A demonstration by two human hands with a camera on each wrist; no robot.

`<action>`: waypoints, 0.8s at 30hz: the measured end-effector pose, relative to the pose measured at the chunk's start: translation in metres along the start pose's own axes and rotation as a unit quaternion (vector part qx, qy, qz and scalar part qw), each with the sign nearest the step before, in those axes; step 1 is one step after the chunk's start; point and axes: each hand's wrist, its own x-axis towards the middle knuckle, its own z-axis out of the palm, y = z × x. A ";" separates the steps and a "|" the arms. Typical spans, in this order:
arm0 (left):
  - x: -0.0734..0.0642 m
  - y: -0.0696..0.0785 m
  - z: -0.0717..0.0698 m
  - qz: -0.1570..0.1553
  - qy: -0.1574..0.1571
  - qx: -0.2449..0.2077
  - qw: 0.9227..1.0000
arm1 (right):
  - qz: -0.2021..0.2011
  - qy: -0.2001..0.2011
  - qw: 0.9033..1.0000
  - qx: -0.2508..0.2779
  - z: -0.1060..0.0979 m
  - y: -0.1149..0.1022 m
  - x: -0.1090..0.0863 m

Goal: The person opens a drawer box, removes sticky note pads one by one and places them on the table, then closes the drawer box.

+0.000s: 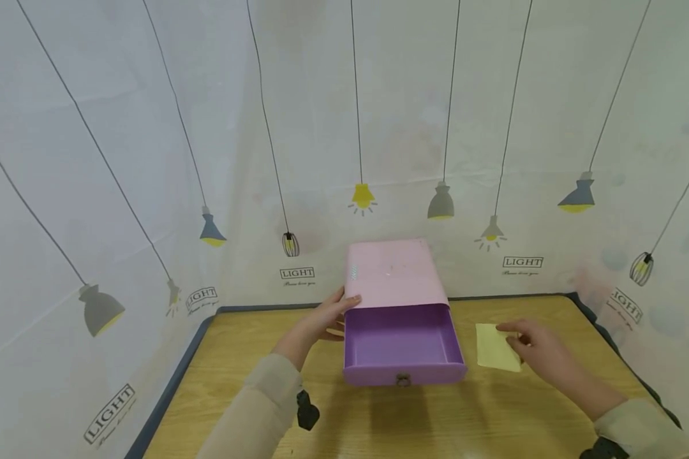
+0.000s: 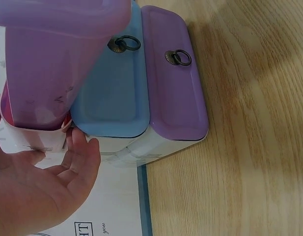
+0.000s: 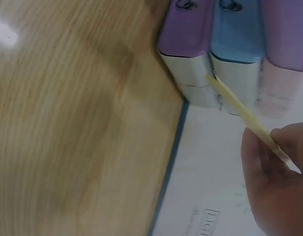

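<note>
A small chest of drawers [image 2: 112, 88] stands with its pink-cased top drawer [image 1: 404, 341] pulled far out; the purple inside holds nothing. My left hand [image 1: 324, 319] rests against the casing's left side, thumb over the top edge [image 1: 358, 305] and the fingers along the side, as the left wrist view also shows. Off to the right of the open drawer, my right hand [image 1: 536, 344] pinches a thin pale yellow square [image 1: 490, 354], like a small note pad, between thumb and fingers. Seen edge-on in the right wrist view, the yellow square [image 3: 247, 117] is slim and fairly stiff.
Below the open one, a blue drawer [image 2: 114, 88] and a lower purple drawer [image 2: 176, 83] are closed, each with a metal ring pull. The chest stands on a wooden table [image 1: 252, 382], close to a white cloth backdrop [image 1: 402, 127] printed with lamps.
</note>
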 end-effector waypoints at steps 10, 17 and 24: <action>-0.001 0.002 0.002 0.008 -0.002 -0.005 1.000 | 0.069 -0.040 0.996 0.036 0.033 0.035 0.000; 0.001 0.002 0.001 0.008 0.005 -0.006 1.000 | 0.107 -0.070 0.989 0.069 0.047 0.056 0.005; -0.001 0.001 0.002 0.005 0.013 -0.002 1.000 | 0.110 -0.080 0.990 0.046 0.061 0.073 0.009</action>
